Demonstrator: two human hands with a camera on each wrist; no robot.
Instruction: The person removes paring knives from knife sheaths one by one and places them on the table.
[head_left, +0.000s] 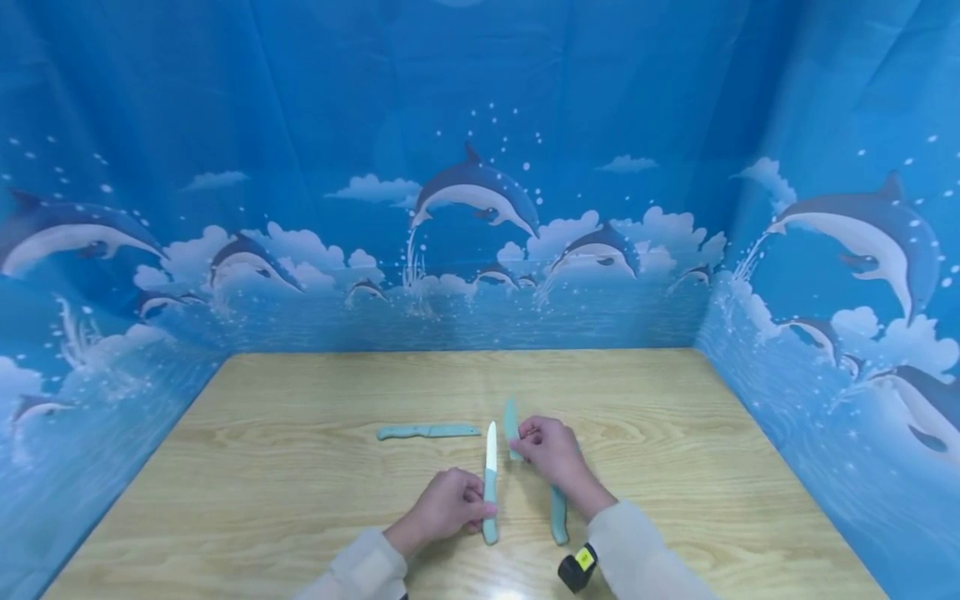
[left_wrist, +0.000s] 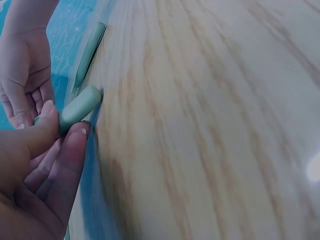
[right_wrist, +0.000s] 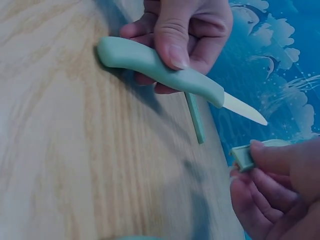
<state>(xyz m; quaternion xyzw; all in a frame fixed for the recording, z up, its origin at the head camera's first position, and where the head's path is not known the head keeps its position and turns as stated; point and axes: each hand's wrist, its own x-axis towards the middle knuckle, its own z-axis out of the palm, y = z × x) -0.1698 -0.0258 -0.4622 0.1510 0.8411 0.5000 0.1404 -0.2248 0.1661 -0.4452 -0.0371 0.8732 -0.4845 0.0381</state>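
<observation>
My left hand grips the teal handle of a knife whose white blade points away from me; the right wrist view shows the handle under the thumb and the bare blade. In the left wrist view, my fingers pinch that handle near its butt end. My right hand pinches a teal sheath just right of the blade tip; its open mouth faces the blade, a small gap apart.
A second teal piece lies flat on the wooden table to the left of the hands. Another teal handle lies under my right wrist. Blue dolphin-print cloth walls the table on three sides.
</observation>
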